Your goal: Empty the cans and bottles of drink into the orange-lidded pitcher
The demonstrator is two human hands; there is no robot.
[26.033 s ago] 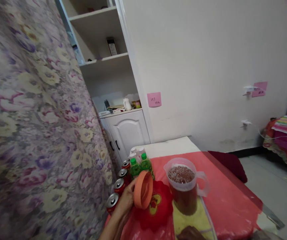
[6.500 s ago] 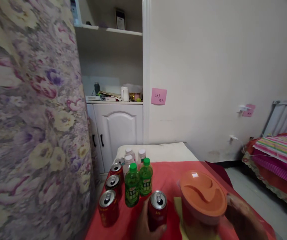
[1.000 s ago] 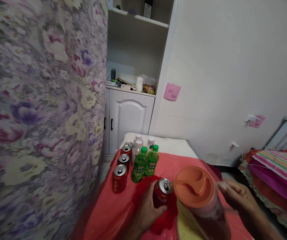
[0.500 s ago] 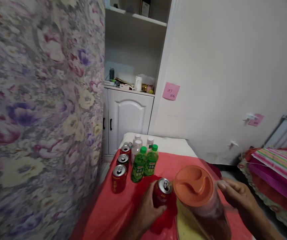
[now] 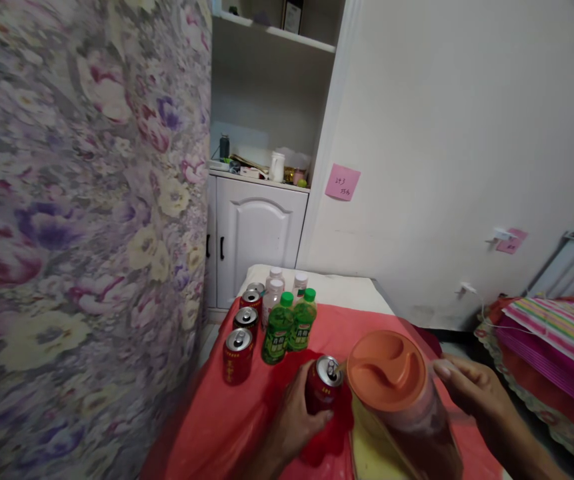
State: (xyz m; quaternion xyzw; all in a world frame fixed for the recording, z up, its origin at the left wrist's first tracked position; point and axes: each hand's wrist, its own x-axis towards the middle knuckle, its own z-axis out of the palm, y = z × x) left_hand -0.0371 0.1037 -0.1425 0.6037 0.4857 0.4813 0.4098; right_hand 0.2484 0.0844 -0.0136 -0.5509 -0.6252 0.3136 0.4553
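Observation:
My left hand [image 5: 294, 423] is wrapped round an opened red can [image 5: 323, 393] standing on the red tablecloth [image 5: 227, 427]. My right hand [image 5: 471, 393] grips the handle side of a clear pitcher [image 5: 407, 417] of brown drink with an orange lid [image 5: 387, 370]. The pitcher is tilted left, its spout right at the can's opening. A yellow cloth [image 5: 371, 447] lies under the pitcher.
Three red cans [image 5: 238, 355] stand in a row at the table's left. Beside them are two green bottles [image 5: 287, 330] and white-capped bottles [image 5: 274, 293]. A floral curtain [image 5: 67, 233] hangs close on the left. A white cabinet [image 5: 254, 240] stands behind, a bed [image 5: 557, 333] at right.
Almost nothing has moved in the last second; the pitcher stays tilted against the can. Earlier on, the lid was off and in my left hand.

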